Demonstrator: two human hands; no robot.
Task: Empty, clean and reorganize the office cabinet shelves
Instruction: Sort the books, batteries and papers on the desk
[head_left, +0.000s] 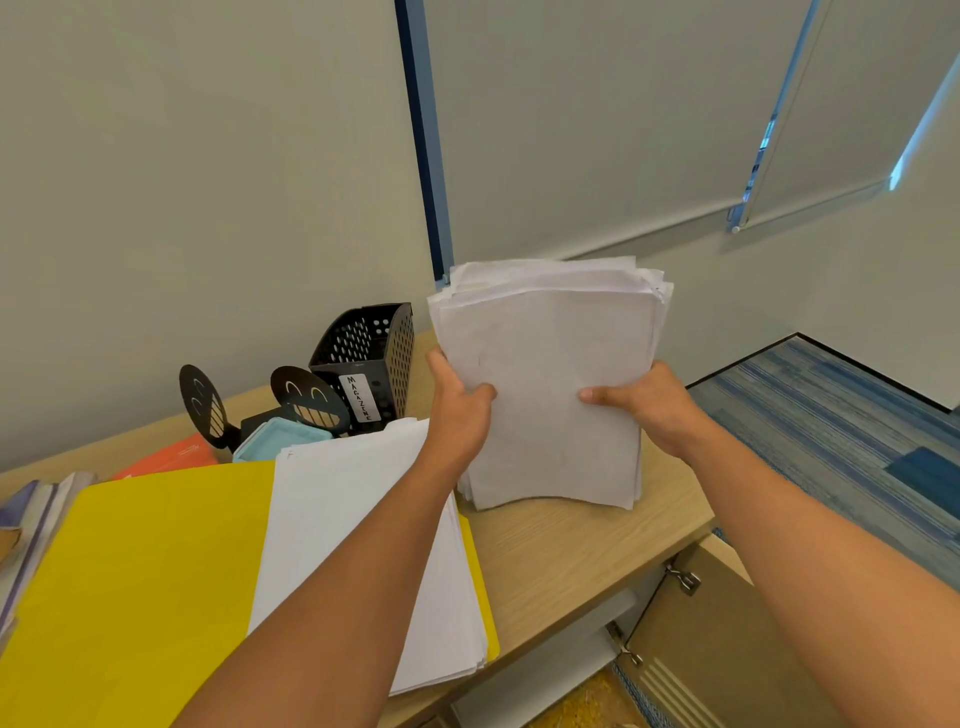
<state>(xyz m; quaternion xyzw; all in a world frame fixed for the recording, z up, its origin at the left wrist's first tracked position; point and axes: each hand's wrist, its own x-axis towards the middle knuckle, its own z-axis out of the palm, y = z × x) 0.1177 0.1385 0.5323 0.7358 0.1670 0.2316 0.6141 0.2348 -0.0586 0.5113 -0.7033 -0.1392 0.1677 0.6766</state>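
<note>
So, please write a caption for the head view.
Both hands, left and right, hold a paper stack upright on the cabinet top.

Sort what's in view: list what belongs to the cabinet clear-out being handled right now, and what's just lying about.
In hand:
paper stack, held upright on the cabinet top by left hand and right hand

Lying about:
yellow folder
flat paper pile
black mesh magazine holder
smiley bookends
blue box

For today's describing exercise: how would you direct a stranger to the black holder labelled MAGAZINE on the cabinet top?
Start at the wooden cabinet top and follow it back to the wall, just left of the blue vertical strip. There stands the magazine holder, left of the upright paper stack. Unlike the two black smiley-face bookends in front, it is a perforated box with a white handwritten label.
</note>
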